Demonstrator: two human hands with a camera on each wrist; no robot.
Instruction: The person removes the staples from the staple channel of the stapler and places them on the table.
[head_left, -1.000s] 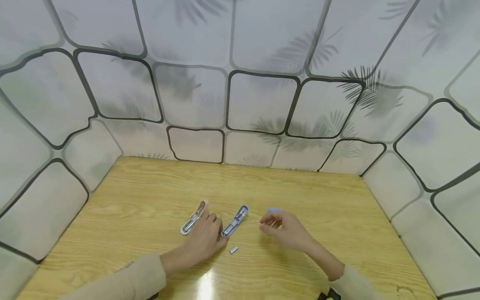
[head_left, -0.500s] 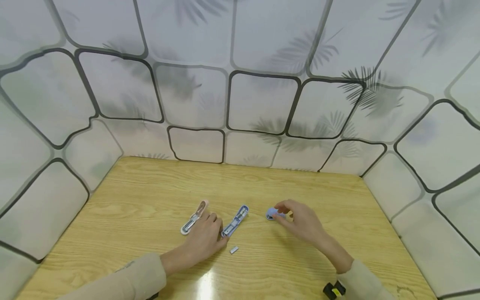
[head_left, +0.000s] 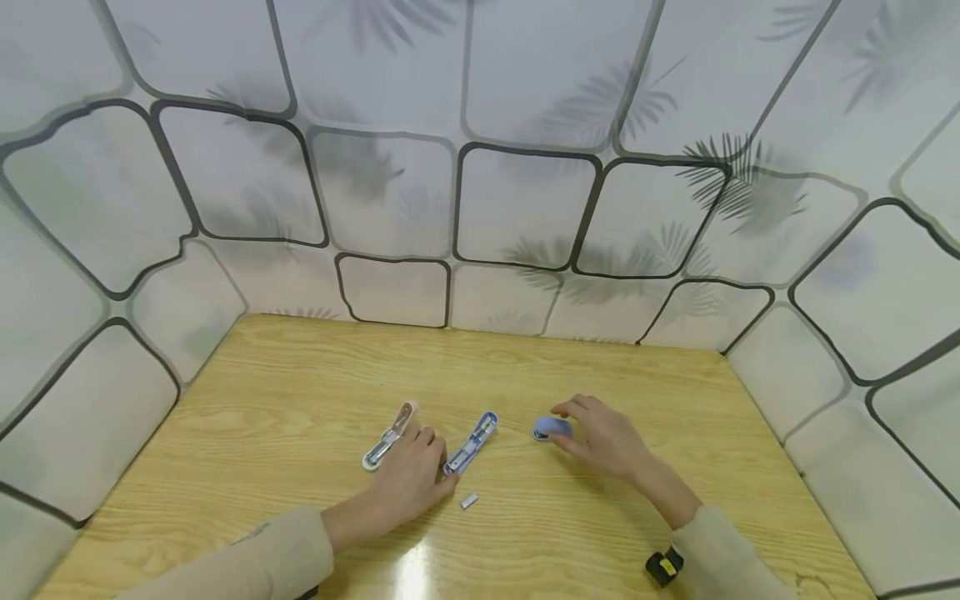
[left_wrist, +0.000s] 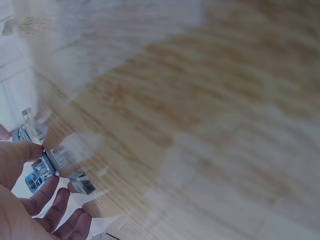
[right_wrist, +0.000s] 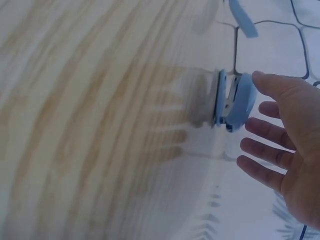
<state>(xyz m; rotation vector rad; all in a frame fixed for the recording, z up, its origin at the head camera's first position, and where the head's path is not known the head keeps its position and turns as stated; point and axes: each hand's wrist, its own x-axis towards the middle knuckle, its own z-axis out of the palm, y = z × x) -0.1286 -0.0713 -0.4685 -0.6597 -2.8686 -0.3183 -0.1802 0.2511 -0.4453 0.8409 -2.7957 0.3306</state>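
Head view: left hand [head_left: 408, 477] partly covers the near end of the open blue stapler [head_left: 472, 442], and the small grey piece [head_left: 468, 501] is too tiny to identify. Both sleeves [head_left: 277, 550] run off the bottom edge. Tabletop [left_wrist: 220, 115] is badly blurred in left wrist view

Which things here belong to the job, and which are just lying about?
Seemingly in use:
opened blue stapler, pinched by left hand
small blue stapler, by right hand

Seemingly lying about:
pale pink stapler, beside left hand, contact unclear
small grey strip, apart from both hands
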